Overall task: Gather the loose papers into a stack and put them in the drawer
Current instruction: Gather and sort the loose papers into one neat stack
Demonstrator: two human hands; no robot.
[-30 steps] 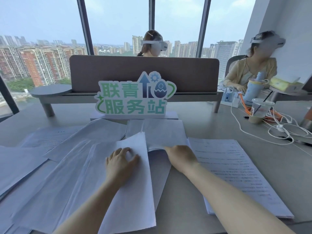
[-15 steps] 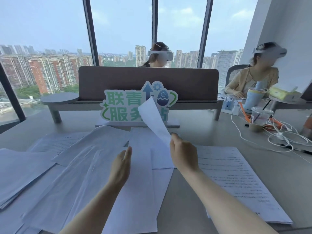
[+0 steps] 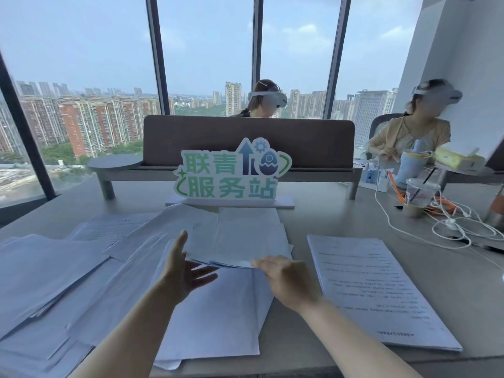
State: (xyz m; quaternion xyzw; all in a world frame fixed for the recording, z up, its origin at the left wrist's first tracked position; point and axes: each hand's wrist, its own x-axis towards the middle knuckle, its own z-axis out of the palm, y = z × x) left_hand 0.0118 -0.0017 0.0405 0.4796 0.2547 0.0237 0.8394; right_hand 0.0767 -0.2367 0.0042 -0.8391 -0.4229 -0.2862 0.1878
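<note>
just beyond the held papers, a desk sign reads "联青 服务站" in green. the right hand pinches the near edge of a small sheaf of papers, lifted off the table; the left hand is spread wide, palm against the sheaf's left edge. more loose sheets fan out left of the grip, a printed stack lies right, its text too small to read. bare tabletop runs between.
</note>
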